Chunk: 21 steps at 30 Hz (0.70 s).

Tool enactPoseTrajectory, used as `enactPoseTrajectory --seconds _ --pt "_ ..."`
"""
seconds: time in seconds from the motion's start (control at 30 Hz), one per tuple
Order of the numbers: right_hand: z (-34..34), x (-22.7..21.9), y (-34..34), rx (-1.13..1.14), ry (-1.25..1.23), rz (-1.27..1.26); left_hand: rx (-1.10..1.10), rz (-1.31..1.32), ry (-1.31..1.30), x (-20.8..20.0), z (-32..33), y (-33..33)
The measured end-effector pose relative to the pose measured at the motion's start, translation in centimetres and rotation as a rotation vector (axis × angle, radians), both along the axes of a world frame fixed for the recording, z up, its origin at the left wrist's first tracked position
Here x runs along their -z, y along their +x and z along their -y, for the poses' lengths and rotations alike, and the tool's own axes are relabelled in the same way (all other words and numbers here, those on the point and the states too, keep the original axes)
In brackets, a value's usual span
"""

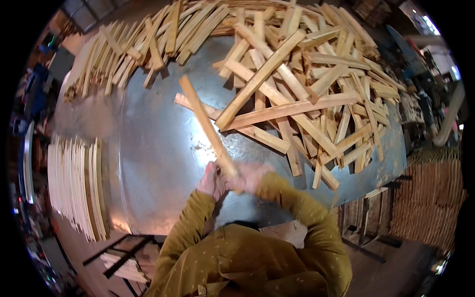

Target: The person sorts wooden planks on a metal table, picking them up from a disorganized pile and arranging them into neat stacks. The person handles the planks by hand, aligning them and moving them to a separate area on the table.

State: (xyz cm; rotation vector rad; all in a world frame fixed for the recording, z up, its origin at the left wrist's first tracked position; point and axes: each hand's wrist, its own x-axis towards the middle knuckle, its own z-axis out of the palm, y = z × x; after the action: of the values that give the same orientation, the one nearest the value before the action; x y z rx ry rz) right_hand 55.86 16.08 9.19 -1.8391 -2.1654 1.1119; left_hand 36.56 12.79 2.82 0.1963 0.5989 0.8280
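A pale wooden strip slants up and away from me over the metal tabletop, its near end between my hands. My left hand is closed at the left side of that near end, thumb upward. Across the right side of the same end lies my right hand, smeared by motion but wrapped on the strip. Beyond the hands, a loose pile of wooden strips covers the right half of the table. One strip lies partly under the held strip's line.
A neat stack of strips stands at the left edge. More strips lie along the far side. At the lower right is a large stack of brown wood, near a dark metal frame. Another rack stands at the lower left.
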Motion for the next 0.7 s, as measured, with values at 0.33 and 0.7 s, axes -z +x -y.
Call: enactPoseTrajectory --seconds 0.33,0.7 --pt "-13.8 4.4 -4.0 0.706 0.348 0.427 -0.137 -0.243 -0.034 0.8 -1.3 -1.4" --pt "-0.2 8.6 -8.3 0.477 -0.138 -1.368 -0.143 -0.095 0.060 5.3 -1.3 -8.6"
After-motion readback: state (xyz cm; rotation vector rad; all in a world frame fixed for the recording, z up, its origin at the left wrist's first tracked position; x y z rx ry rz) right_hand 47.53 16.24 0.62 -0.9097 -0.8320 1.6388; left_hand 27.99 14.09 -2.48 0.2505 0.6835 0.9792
